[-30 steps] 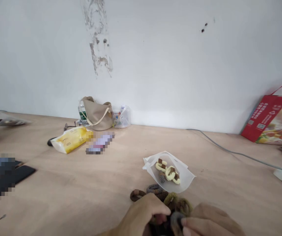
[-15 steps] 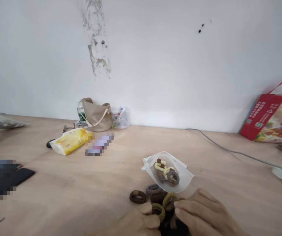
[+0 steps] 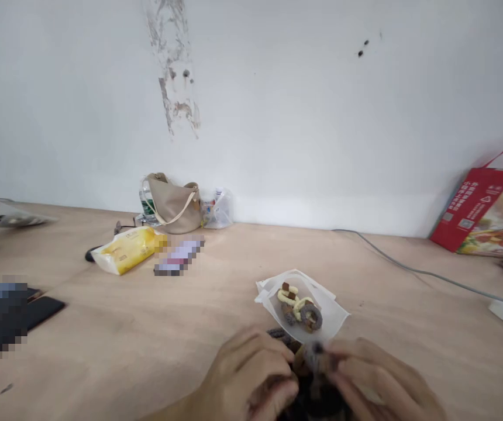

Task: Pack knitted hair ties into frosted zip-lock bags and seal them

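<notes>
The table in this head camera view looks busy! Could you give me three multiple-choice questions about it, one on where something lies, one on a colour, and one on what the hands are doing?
1. Where is the clear plastic pouch?
A) On the table, just ahead of the hands
B) Inside the shopping bag
C) On top of the beige handbag

2. What colour is the shopping bag at the far right?
A) Green
B) Red
C) Blue

3. What are the left hand and right hand doing?
A) Lying apart, both empty
B) Holding a water bottle
C) Close together, with fingers at a fuzzy hair tie

Answers:
1. A, because the pouch lies flat on the wood.
2. B, because its side and handles show red.
3. C, because both hands meet around the hair tie.
</notes>
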`<state>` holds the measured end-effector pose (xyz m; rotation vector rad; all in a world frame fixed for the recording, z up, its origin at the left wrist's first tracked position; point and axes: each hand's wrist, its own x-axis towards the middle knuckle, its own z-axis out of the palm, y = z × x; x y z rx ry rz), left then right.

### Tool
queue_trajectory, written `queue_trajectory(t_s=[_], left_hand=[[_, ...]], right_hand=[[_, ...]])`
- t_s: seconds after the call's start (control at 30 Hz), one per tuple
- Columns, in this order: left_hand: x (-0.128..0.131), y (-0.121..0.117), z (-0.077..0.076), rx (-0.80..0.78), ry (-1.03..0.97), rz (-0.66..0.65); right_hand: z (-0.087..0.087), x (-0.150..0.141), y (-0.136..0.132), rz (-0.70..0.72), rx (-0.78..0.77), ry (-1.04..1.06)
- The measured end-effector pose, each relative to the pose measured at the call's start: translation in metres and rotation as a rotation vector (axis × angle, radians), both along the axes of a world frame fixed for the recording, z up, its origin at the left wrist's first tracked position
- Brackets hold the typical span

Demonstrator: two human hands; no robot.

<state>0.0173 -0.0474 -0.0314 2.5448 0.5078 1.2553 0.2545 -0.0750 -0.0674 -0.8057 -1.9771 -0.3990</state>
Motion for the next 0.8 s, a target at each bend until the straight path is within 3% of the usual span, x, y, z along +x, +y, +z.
queue_trajectory(t_s=[0.1,0.23,0.5,0.8], left_hand=[[0.002,0.006,-0.001,-0.017,0.125,0.261],[0.002,0.015,-0.013,-0.151,0.327,0.418],[0.003,0.017,-0.012,-0.435,0.515,0.393],[0.004,0.018,0.0,-0.457,0.655,0.412]], right_hand=[[0.009,0.002,0.012,-0.117,-0.058,0.078],[0.01,0.001,0.014,-0.116,-0.08,0.053],[0.017,-0.007,0.008,0.082,-0.126,-0.1],[0.018,-0.005,0.01,0.12,-0.069,-0.161]])
